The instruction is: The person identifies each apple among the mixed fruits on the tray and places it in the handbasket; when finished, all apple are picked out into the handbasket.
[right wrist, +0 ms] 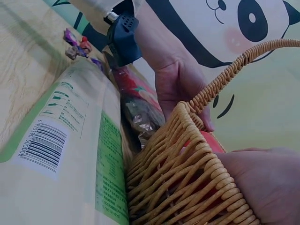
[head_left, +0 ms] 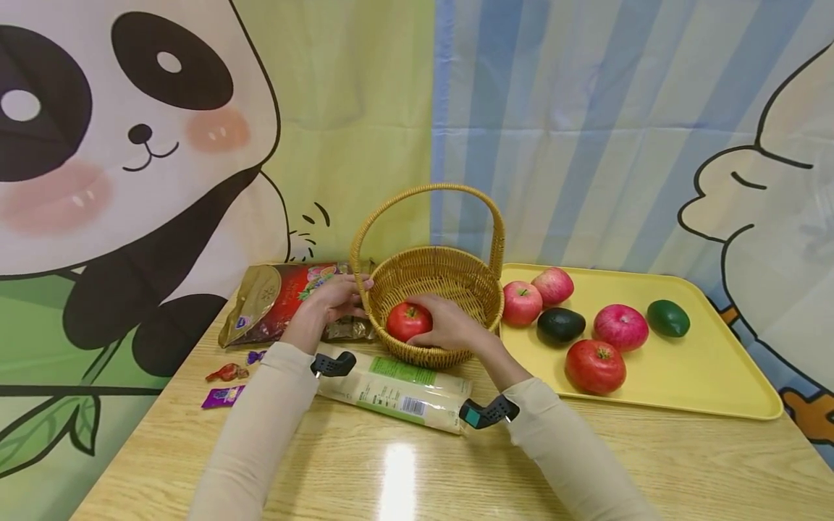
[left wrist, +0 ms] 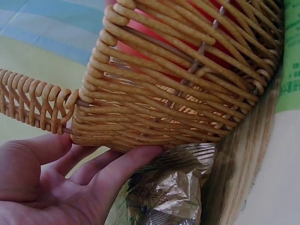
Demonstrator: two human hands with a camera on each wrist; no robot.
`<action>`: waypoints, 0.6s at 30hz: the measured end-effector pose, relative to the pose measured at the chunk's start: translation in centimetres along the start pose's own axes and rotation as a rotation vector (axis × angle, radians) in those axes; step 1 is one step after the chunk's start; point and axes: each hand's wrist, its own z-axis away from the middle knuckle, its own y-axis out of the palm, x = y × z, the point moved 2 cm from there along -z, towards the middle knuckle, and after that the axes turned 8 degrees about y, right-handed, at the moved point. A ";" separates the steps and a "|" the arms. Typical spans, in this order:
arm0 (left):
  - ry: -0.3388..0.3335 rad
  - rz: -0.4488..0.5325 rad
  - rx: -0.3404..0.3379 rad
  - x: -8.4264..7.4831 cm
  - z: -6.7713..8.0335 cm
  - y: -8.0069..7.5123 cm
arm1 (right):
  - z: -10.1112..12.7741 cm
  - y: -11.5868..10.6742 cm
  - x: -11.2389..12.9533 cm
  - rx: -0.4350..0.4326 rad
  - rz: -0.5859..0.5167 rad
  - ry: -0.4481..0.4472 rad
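**Bystanders on the desk**

We log a yellow tray at the right of the wooden desk. On it we count two pink apples touching at the rear left, a dark avocado, a third pink apple, a red tomato nearest us, and a green avocado set apart at the right. A long pale packet with green label lies in front. A red-and-gold snack bag sits left; three small wrapped sweets lie near it. Behind, a panda backdrop.
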 end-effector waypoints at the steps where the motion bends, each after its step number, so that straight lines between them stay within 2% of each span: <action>1: 0.009 -0.004 0.007 0.1 -0.1 -0.1 | 0.0 0.0 0.0 0.006 0.001 0.000; 6: 0.075 0.018 0.082 1.2 -0.9 -1.3 | -0.1 0.2 0.0 0.034 0.003 -0.004; 8: 0.081 0.019 0.089 1.2 -0.8 -1.4 | -0.1 0.2 0.0 0.040 0.000 0.002; 14: 0.015 -0.020 0.003 0.2 0.0 -0.4 | -0.1 0.2 0.1 0.052 -0.011 0.021; 18: -0.021 0.011 -0.009 -0.1 0.1 0.0 | -0.1 0.2 0.0 0.058 -0.016 0.027</action>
